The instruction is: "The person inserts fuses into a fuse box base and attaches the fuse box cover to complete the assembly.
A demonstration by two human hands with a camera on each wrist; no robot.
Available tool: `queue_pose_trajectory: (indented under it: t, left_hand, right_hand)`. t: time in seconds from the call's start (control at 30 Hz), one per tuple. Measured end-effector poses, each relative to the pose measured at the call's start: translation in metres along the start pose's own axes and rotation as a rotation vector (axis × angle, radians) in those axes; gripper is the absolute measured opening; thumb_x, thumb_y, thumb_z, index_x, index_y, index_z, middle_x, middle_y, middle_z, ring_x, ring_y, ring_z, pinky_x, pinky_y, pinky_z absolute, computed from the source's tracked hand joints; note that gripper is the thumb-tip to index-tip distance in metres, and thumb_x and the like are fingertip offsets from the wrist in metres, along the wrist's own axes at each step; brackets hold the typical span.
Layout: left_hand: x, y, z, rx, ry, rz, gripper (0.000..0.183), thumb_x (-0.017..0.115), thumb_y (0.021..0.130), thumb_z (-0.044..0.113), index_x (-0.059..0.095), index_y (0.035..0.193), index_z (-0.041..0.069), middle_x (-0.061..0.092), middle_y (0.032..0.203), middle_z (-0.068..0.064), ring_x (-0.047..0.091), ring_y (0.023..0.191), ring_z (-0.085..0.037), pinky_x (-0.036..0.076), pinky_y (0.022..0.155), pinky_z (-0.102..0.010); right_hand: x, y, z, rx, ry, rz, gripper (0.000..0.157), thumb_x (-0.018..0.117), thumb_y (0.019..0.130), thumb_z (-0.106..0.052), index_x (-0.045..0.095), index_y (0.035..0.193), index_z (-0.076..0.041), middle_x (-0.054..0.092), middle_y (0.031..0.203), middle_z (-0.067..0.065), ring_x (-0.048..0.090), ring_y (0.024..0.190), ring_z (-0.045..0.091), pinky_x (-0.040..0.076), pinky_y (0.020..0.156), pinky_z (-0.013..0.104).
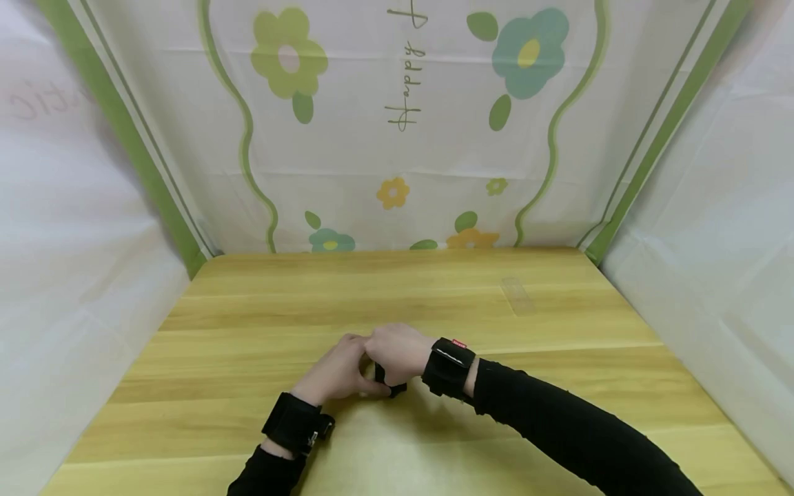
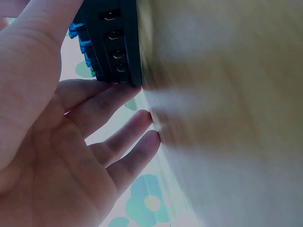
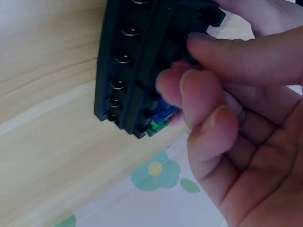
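Note:
A black fuse block (image 3: 135,90) with a row of metal terminals in side slots stands low over the wooden table. Blue fuses (image 3: 164,111) and a green fuse (image 3: 156,127) sit along its upper side. My left hand (image 1: 335,368) grips the block by its ends, thumb on the near side and fingertips at the far end in the left wrist view. Over the fuse row, my right hand (image 1: 400,348) pinches with thumb and curled fingers; the piece between them is mostly hidden. Both hands cover most of the block in the head view.
A small clear strip (image 1: 517,296) lies on the wooden tabletop (image 1: 248,303) toward the back right. Behind the table hangs a flowered cloth (image 1: 347,138), and plain white cloth (image 1: 701,207) closes in both sides.

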State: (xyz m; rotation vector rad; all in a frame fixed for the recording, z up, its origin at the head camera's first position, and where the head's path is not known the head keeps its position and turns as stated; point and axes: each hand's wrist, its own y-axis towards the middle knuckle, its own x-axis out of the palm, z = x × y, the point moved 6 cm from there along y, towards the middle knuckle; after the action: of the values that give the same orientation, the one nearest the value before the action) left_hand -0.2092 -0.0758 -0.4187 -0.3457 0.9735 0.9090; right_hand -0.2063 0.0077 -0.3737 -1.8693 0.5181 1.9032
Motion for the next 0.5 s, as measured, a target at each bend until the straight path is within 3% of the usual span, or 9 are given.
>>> queue_pose_trajectory:
  t: [0.27, 0.5]
  left_hand:
    - [0.003, -0.001, -0.002, -0.034, 0.055, -0.004, 0.093, 0.076, 0.071, 0.057, 0.036, 0.148, 0.024, 0.051, 0.134, 0.004, 0.042, 0.123, -0.025, 0.035, 0.100, -0.035]
    - [0.002, 0.001, -0.003, -0.032, 0.068, -0.005, 0.093, 0.076, 0.070, 0.057, 0.038, 0.147, 0.022, 0.052, 0.133, 0.004, 0.042, 0.123, -0.024, 0.034, 0.100, -0.034]
  right_hand:
    - [0.002, -0.012, 0.009, 0.012, -0.001, -0.005, 0.030, 0.064, 0.081, -0.010, 0.046, 0.059, -0.020, 0.040, 0.060, -0.007, 0.035, 0.054, 0.007, 0.029, 0.045, 0.019]
    - [0.001, -0.012, 0.012, 0.010, -0.027, -0.007, 0.027, 0.064, 0.082, -0.011, 0.048, 0.061, -0.019, 0.041, 0.061, -0.006, 0.036, 0.053, 0.008, 0.031, 0.045, 0.020]
